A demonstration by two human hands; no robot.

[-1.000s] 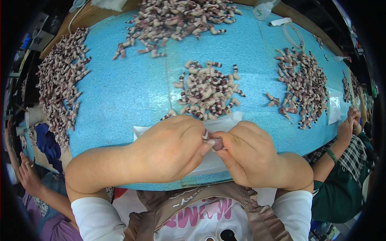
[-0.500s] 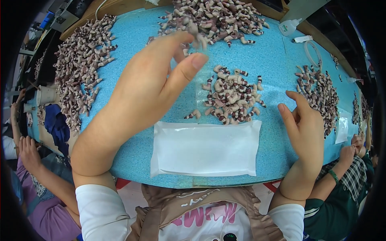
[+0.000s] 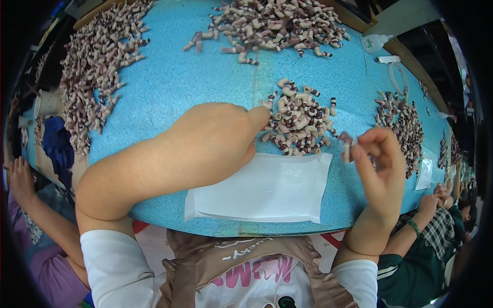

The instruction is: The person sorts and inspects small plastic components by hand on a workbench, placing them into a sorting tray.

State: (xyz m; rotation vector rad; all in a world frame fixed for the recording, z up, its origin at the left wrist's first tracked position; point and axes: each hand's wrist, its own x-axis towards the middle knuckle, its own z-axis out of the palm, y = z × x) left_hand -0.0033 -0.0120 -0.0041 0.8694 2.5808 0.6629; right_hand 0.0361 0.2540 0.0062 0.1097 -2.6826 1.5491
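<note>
A small bent limb-shaped piece (image 3: 347,146), mauve at the top and pale below, is pinched between the thumb and fingers of my right hand (image 3: 381,159). My left hand (image 3: 218,136) has its fingertips together at the left edge of a small central pile (image 3: 300,120) of cream pieces with dark maroon bands. The back of that hand hides what its fingers grip, if anything. In front of the pile lies a flat white packet (image 3: 262,192), its upper left corner covered by my left hand and wrist.
Larger heaps of similar pieces lie at the far side (image 3: 280,25), on the left (image 3: 97,77) and on the right (image 3: 403,128) of the blue table mat (image 3: 169,66). A squeeze bottle (image 3: 375,43) stands at the far right. Other people sit on both sides.
My left hand has come back from the far heap to the small central pile, its fingers closing. My right hand now holds a bent piece; before, none showed in it.
</note>
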